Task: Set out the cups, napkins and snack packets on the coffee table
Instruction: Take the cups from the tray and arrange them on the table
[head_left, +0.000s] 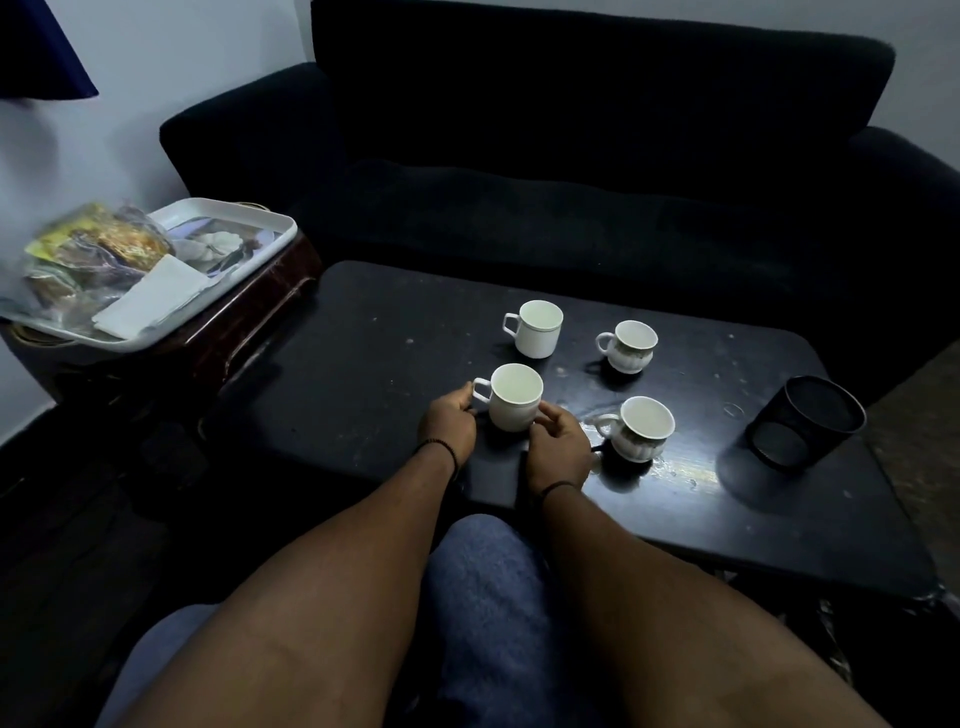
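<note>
Several white cups stand upright on the black coffee table (363, 374). The near left cup (514, 397) is a plain mug. My left hand (449, 423) holds its handle and my right hand (558, 447) touches its right side. Behind it stands a second plain mug (537, 328). Two ribbed cups sit to the right, one at the back (628, 345) and one in front (640, 427). On the white tray (283, 228) at the left lie folded napkins (156, 301) and several snack packets (98, 249).
A black mesh holder (802, 423) stands on the table's right side. The tray rests on a dark wooden side table (249, 322). A dark sofa (571, 182) runs behind the coffee table. My knees in blue jeans (483, 597) are below.
</note>
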